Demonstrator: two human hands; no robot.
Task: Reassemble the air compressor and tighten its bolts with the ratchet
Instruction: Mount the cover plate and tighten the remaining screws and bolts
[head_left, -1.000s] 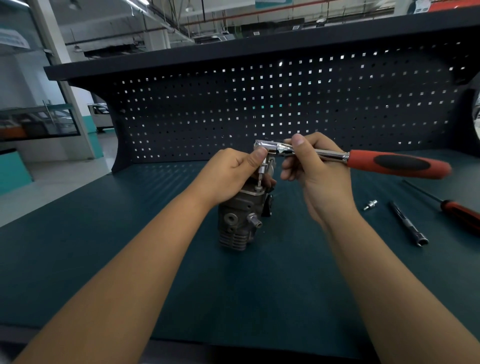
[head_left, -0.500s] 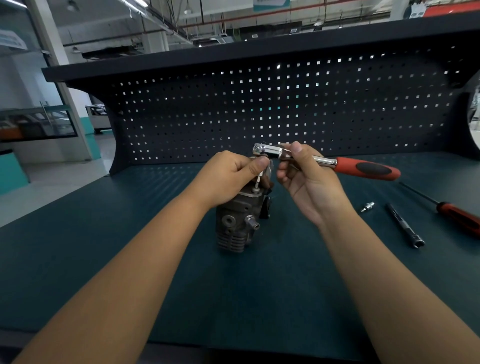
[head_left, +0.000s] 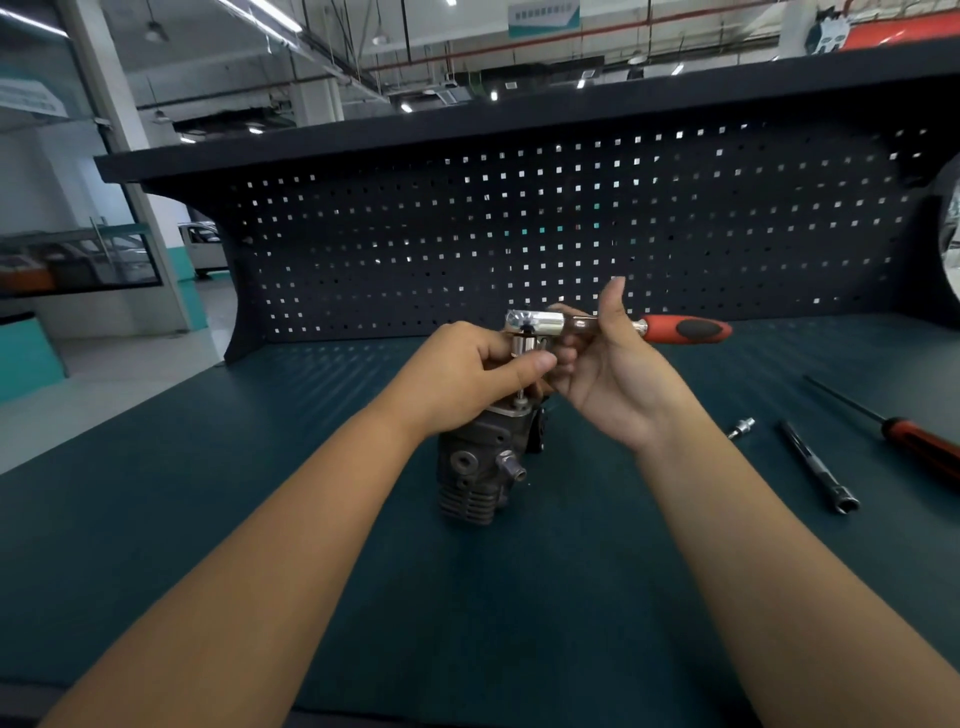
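The air compressor (head_left: 480, 462) stands upright on the bench mat (head_left: 260, 493). Directly above it, the left hand (head_left: 465, 376) has its fingers curled, with thumb and forefinger pinching the socket (head_left: 522, 345) under the head of the ratchet (head_left: 683, 329). Up and right of the compressor, the right hand (head_left: 615, 379) curls its fingers round the ratchet's steel shaft, thumb raised straight.

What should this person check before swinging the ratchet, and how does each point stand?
1. Socket seated on the compressor: cannot tell, too small.
2. Left hand steadying the socket: ok, pinching it.
3. Right hand holding the ratchet: ok, but near the head, not the red handle.
4. Compressor upright on the bench: ok.
5. Loose screwdriver out of the way: ok, lying to the right.
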